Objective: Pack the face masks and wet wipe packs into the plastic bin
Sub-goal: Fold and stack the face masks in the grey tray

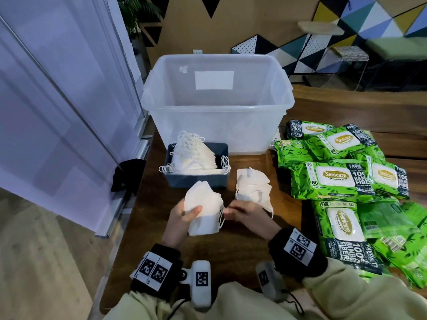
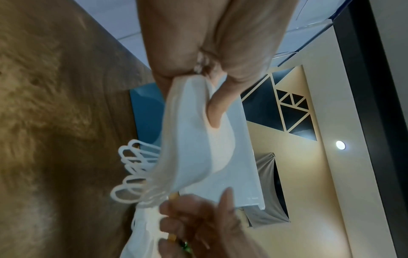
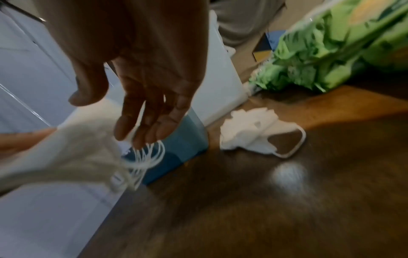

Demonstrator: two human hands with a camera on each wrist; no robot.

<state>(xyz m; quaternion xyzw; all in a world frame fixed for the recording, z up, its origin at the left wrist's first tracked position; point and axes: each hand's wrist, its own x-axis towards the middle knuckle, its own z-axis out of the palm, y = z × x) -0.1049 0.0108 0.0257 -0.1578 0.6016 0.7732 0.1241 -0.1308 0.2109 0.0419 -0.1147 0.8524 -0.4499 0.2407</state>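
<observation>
My left hand (image 1: pixel 191 215) grips a stack of white face masks (image 1: pixel 204 210) above the near table; its thumb (image 2: pixel 217 108) presses on the stack (image 2: pixel 198 148). My right hand (image 1: pixel 242 213) is beside it, with relaxed fingers (image 3: pixel 143 129) touching the stack's ear loops (image 3: pixel 148 153). A second pile of masks (image 1: pixel 253 188) lies on the table to the right. More masks fill a small blue box (image 1: pixel 198 179). The clear plastic bin (image 1: pixel 217 128) stands behind the box. Green wet wipe packs (image 1: pixel 335 179) are heaped at the right.
The wooden table (image 1: pixel 231 245) ends at its left edge next to a white panel (image 1: pixel 57 100). A black cloth (image 1: pixel 127 176) hangs at that edge. The wipe packs (image 3: pixel 331 57) crowd the right side, close to the bin's wall (image 3: pixel 220 78).
</observation>
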